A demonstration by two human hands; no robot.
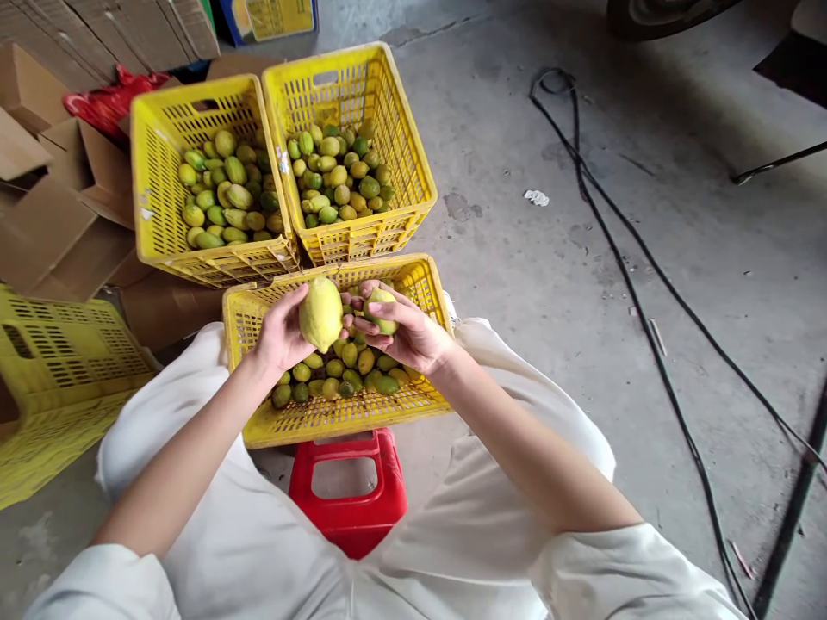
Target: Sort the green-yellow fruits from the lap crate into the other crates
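Note:
Raised over the near yellow crate (336, 428), my left hand (282, 334) holds a large pale-yellow lemon (321, 313). Beside it, my right hand (413, 334) is closed around a smaller yellow-green lemon (381, 310); the fingertips of the two hands come close together. Under them, many green and yellow lemons (352, 379) lie in the near crate, which sits between my knees. Beyond it stand a back left crate (152, 215) and a back right crate (407, 129), both partly filled with similar green and yellow lemons.
A red plastic stool (349, 517) shows between my legs. Cardboard boxes (58, 232) and a red bag (113, 103) are piled at the left, near another yellow crate (65, 379). Black cable (637, 301) trails across the concrete floor at the right. A wheel (665, 13) shows at the top right.

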